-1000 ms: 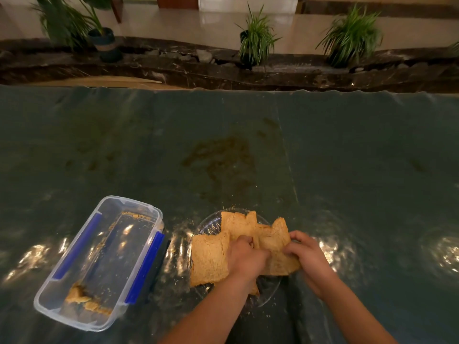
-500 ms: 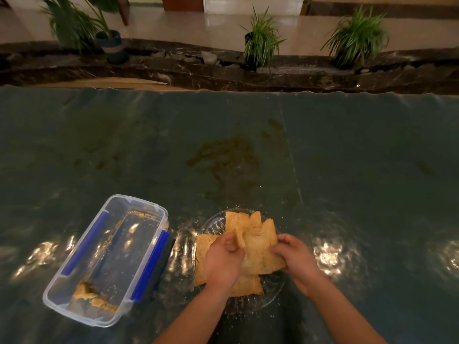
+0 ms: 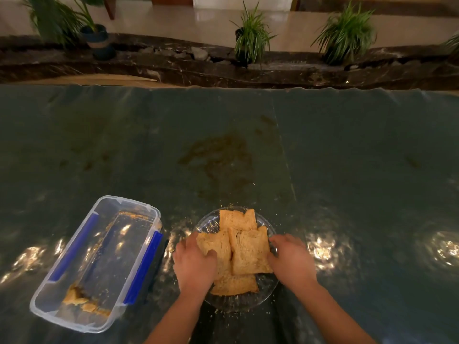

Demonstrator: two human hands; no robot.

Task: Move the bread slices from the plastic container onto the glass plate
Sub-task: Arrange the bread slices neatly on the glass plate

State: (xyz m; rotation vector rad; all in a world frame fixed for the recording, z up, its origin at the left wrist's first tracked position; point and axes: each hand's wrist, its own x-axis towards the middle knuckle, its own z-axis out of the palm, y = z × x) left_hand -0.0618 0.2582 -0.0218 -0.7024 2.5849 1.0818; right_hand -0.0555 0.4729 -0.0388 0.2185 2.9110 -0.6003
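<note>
Bread slices (image 3: pixel 244 247) piled overlapping on glass plate (image 3: pixel 267 292), center-near on dark green table cover (image 3: pixel 347 157). L hand (image 3: pixel 195 265) palm-down on left slice w/ thumb lying over it, fingers loosely spread; R hand (image 3: pixel 290 260) cupped at right edge of pile, fingertips touching slice, can't tell if it grips. Plastic container (image 3: pixel 96 263) w/ blue clips just left of plate, lid off, only crumbs and a few broken bits inside at near end.

No readable text, labels, brand names, numbers or signs anywhere: none on the plastic container (image 3: pixel 95 263), none on the glass plate (image 3: pixel 244 300), none on the table (image 3: pixel 347 170).
</note>
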